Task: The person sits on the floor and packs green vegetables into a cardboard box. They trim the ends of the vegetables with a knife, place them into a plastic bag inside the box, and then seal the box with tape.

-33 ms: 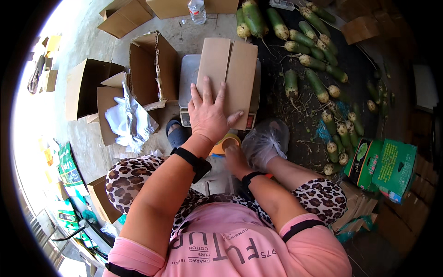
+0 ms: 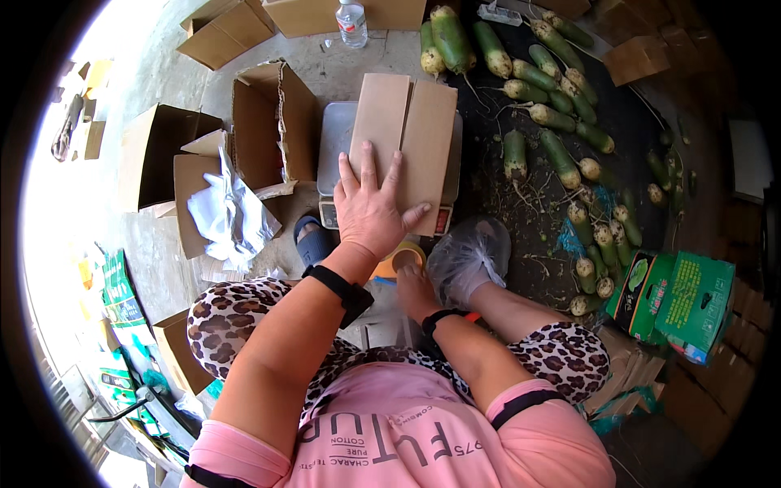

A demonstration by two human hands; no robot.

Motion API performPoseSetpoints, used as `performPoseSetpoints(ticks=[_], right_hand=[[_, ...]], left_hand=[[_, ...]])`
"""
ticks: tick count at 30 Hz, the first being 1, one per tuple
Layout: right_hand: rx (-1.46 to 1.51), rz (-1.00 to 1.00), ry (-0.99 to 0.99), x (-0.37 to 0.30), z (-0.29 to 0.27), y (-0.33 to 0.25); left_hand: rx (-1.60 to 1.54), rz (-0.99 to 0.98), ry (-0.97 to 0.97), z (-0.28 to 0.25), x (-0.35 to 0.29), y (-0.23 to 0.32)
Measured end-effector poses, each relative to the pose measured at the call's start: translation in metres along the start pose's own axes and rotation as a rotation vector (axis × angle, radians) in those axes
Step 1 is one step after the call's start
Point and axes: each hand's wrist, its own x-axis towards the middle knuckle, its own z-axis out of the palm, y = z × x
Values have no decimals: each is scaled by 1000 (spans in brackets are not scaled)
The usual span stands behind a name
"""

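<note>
My left hand [image 2: 370, 210] lies flat with fingers spread on top of a closed brown cardboard box [image 2: 423, 134]. The box rests on a weighing scale [image 2: 336, 134], whose display is partly covered. Low between my feet, my right hand [image 2: 417, 294] grips a yellow-orange tape roll [image 2: 416, 246] by its near side. Some of those fingers are hidden from view. A small blue piece shows beside the roll.
Open cardboard boxes [image 2: 299, 122] stand on the left, one with crumpled white plastic [image 2: 232, 215]. Many green radishes [image 2: 560, 159] lie on a dark mat at right. Green printed cartons [image 2: 691, 297] sit lower right, and a water bottle [image 2: 352, 24] stands at the back.
</note>
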Motion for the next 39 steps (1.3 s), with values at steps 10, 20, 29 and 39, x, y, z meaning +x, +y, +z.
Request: performPoseSetpoints(ticks=[10,20,29,39], right_hand=[[59,-56,-744,78,-129,4],[639,271,55,152,-363,92],[616,144,29,266,-329,15],[377,111,-5,283,-327,4]], left_hand=[[-124,-14,15,-5,0,-7],[-245,-36,8,-10,1,-8],[-293,-34,-22,-14,-1,-12],[-609,-94,-29,-28,5,-26]])
